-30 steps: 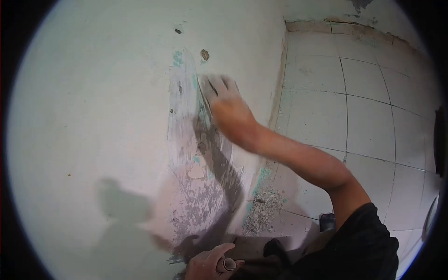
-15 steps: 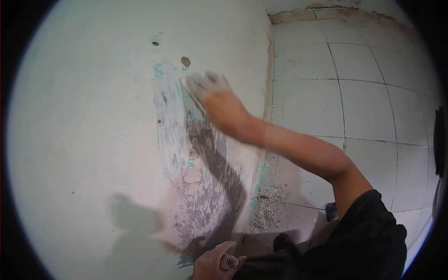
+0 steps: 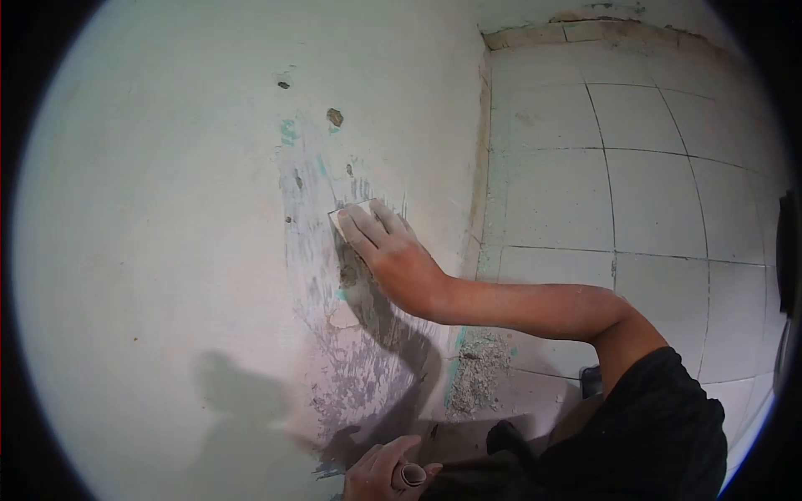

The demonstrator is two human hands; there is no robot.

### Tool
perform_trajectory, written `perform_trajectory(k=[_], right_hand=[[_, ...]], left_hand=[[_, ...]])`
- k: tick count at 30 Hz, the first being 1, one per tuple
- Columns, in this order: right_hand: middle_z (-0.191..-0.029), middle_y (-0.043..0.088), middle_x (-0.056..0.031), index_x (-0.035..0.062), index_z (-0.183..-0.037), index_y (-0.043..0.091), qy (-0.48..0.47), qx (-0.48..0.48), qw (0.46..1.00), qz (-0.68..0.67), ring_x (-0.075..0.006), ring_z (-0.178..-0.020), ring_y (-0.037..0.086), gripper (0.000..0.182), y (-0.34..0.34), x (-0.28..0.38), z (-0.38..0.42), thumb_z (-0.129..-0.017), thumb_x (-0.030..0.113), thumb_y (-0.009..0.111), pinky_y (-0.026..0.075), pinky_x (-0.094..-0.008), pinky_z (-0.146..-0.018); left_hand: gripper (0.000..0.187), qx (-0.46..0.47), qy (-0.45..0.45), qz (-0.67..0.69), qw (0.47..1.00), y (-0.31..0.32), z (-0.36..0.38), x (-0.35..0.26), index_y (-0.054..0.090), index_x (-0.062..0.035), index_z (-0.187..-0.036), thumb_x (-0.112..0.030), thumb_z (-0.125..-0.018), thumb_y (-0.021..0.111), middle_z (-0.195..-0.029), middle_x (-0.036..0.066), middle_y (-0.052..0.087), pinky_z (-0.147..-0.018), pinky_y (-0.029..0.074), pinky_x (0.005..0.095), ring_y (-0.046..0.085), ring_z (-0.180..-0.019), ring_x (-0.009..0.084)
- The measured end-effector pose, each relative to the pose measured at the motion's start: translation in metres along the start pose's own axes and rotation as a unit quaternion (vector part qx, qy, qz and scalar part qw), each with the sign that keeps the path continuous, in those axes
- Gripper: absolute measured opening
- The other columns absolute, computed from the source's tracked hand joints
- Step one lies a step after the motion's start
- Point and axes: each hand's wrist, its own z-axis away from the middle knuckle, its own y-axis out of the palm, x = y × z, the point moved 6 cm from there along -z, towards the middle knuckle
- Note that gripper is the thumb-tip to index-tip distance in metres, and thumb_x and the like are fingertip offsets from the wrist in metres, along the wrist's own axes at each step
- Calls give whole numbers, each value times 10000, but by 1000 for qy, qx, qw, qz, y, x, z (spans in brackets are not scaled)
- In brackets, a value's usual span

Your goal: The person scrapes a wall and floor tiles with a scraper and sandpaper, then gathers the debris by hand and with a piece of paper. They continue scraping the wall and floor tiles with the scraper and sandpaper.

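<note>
Though dusty, right hand (image 3: 393,252) on sheet (image 3: 364,208) against wall (image 3: 167,209).

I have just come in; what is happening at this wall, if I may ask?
A person's right hand has a pale flat piece against a scraped patch on the wall, fingers laid over it. The left hand, lower down, holds a rolled sheet. Crumbly debris lies on the floor beside the wall.

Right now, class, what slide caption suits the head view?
Right hand holding a pale sheet against a scraped wall, left hand gripping a roll, crumbled debris on the tiled floor.
</note>
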Motion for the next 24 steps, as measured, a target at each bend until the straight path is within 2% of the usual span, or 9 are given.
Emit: perform_trajectory(k=[7,10,12,14,16,18,20,23,24], right_hand=[[-1269,437,-230,-66,-1262,410,47,82,984,-151,-404,-1144,449,545,-14,-43,-77,-727,-26,500,428,-449,-874],[-1267,423,-237,-79,-1251,410,-33,16,999,-9,-401,-1153,437,532,11,-4,2,-727,-39,488,437,-443,-870],[-1273,419,-236,-84,-1255,399,-12,72,991,-109,-396,-1154,442,559,-5,19,34,-710,-38,511,446,-417,-865],[-1231,438,-223,-87,-1236,405,-13,36,997,-71,-370,-1107,460,566,-3,10,14,-687,-40,535,453,-382,-850],[-1239,442,-232,-80,-1262,400,95,94,974,-181,-389,-1130,436,575,-14,-15,-26,-691,-110,458,407,-381,-953],[-1214,453,-240,-73,-1251,408,112,134,970,-168,-405,-1085,439,587,-16,-20,-36,-668,-104,468,417,-393,-914],[-1221,456,-230,-68,-1258,404,59,79,982,-163,-398,-1088,440,598,-8,-26,-21,-666,-84,485,410,-397,-923],[-1325,383,-254,-58,-1336,322,-15,107,989,-98,-352,-1217,404,649,22,10,51,-709,-77,489,340,-418,-1039],[-1213,455,-247,-72,-1293,376,-8,104,991,-85,-357,-1147,440,576,3,20,56,-741,17,511,349,-425,-1008]], left_hand=[[433,45,-47,24,998,3,-6,1,577,-16,-1078,-198,-735,768,-719,126,561,-599,450,310,502,-602,227],[429,14,-25,-8,1000,5,-6,7,576,-17,-1078,-197,-737,765,-736,128,558,-600,448,308,508,-616,223],[424,18,-24,16,999,5,-5,7,576,-20,-1078,-198,-741,761,-740,130,563,-602,452,309,510,-616,224],[419,28,-26,37,999,3,-4,6,576,-22,-1078,-199,-744,758,-744,132,567,-604,455,310,512,-615,226],[395,23,5,14,1000,3,-6,-2,580,-27,-1075,-199,-759,741,-729,135,575,-601,463,309,506,-585,225],[398,16,27,6,1000,7,-8,3,578,-36,-1089,-204,-765,736,-725,131,579,-600,467,313,502,-576,222],[401,14,57,2,998,8,-5,5,576,-45,-1103,-209,-771,730,-721,126,583,-600,470,317,498,-568,220],[438,8,53,-8,999,9,-6,15,563,-56,-1140,-228,-773,728,-702,107,583,-562,446,292,471,-539,196],[460,18,54,-19,998,8,-3,16,553,-54,-1158,-236,-773,727,-691,93,579,-542,427,277,455,-526,177]])
